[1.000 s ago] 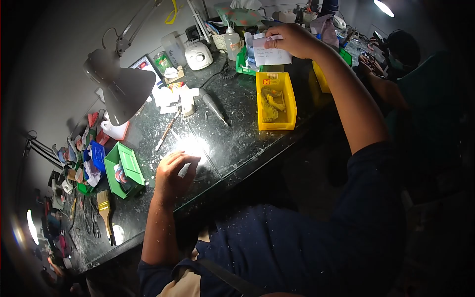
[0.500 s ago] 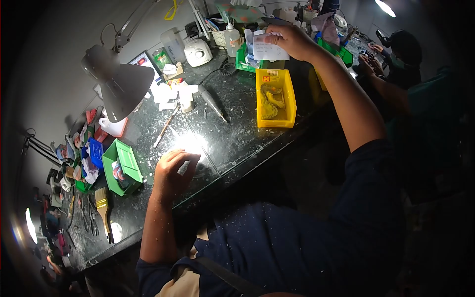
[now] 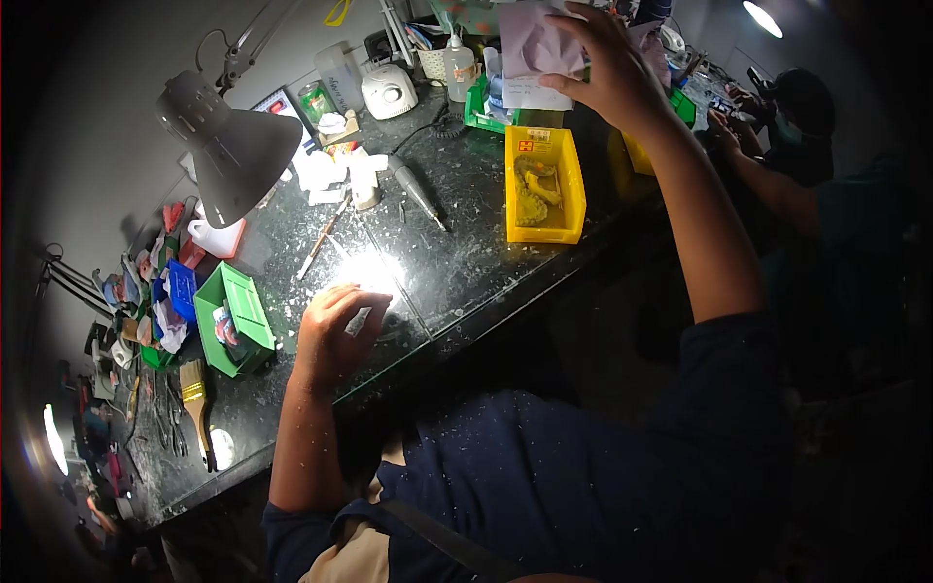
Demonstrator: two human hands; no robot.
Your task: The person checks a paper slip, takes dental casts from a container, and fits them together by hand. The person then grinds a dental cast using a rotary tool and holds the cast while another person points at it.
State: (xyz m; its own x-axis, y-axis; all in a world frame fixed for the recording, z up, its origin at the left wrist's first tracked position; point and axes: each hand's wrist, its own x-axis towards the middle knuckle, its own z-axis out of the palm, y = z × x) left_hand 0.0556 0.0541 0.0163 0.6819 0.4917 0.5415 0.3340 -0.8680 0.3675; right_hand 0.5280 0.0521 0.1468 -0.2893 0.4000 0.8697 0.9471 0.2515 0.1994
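My left hand (image 3: 335, 325) rests at the bench's near edge under the lamp light. Its thumb and forefinger meet in a pinch; anything between them is lost in the glare. Stretched to the far side, my right hand (image 3: 617, 73) has its fingers and thumb spread apart over a paper slip (image 3: 536, 94) with handwriting and a pinkish sheet (image 3: 539, 39) above it. The thumb lies against the paper. Both papers are by a green bin (image 3: 486, 112). Nearer me stands a yellow bin (image 3: 544, 235) holding yellow-green pieces.
A grey lamp (image 3: 233, 160) overhangs the bench. A rotary handpiece (image 3: 416, 192) and thin tool (image 3: 321, 243) lie mid-bench. Another green bin (image 3: 258, 330) and a brush (image 3: 194, 398) are at left. A white control box (image 3: 389, 92) stands behind. A co-worker (image 3: 802, 107) sits at right.
My right hand has gone from pinching the paper slip to spread fingers, and moved slightly up and right. The pinkish sheet now shows above the slip. My left hand keeps its pose.
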